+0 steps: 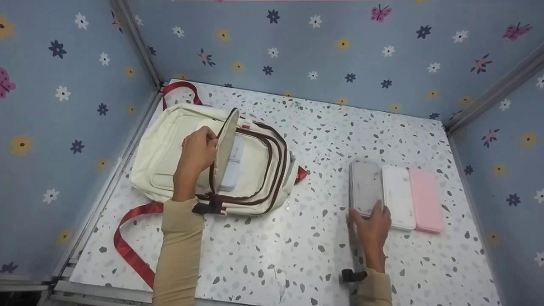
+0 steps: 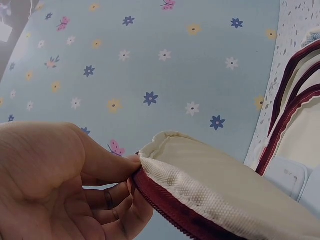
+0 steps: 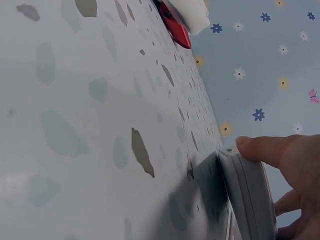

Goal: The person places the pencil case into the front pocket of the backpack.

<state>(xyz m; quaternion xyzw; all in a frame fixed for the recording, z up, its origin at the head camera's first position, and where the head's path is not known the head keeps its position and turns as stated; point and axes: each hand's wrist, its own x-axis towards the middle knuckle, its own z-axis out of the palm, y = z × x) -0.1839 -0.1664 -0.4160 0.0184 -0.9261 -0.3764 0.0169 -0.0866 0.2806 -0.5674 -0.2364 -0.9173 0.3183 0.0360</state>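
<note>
A cream backpack (image 1: 170,159) with dark red zips lies on its back, its front pocket unzipped. My left hand (image 1: 197,148) pinches the zipped edge of the pocket flap (image 2: 215,170) between thumb and fingers, holding it raised. Pale blue flat cases (image 1: 230,174) show inside the pocket, partly behind the flap. On the right, my right hand (image 1: 372,225) grips the near end of a grey flat case (image 1: 365,185), thumb on one side and fingers on the other. In the right wrist view, the thumb presses the rim of that case (image 3: 247,195).
Beside the grey case lie a white case (image 1: 398,197) and a pink case (image 1: 426,199) in a row. A red strap (image 1: 131,250) trails off the backpack toward the near edge of the speckled table (image 1: 272,263). Flower-patterned walls (image 1: 297,46) enclose the table.
</note>
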